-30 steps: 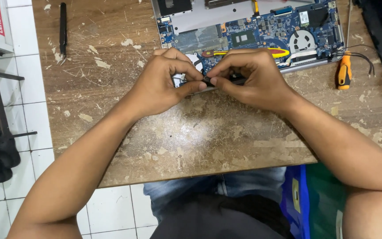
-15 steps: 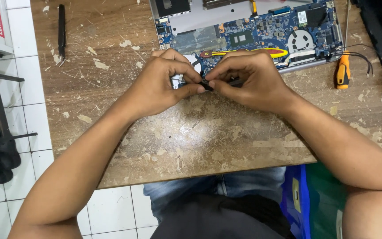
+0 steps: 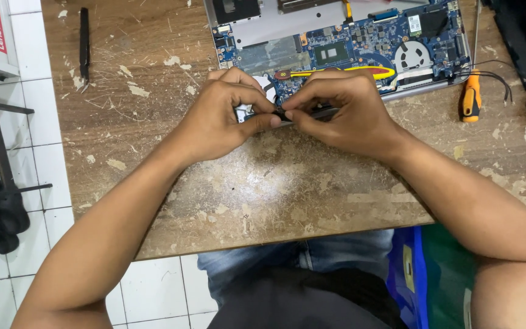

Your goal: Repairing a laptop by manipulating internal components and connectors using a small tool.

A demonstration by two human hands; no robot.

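Both hands are barely shifting from a second ago, pinching a small dark part at the laptop's near edge

Left hand (image 3: 226, 119) and right hand (image 3: 342, 113) are gripping the small dark part (image 3: 279, 114) over the opened laptop (image 3: 336, 42); fingertips should be staying close and steady
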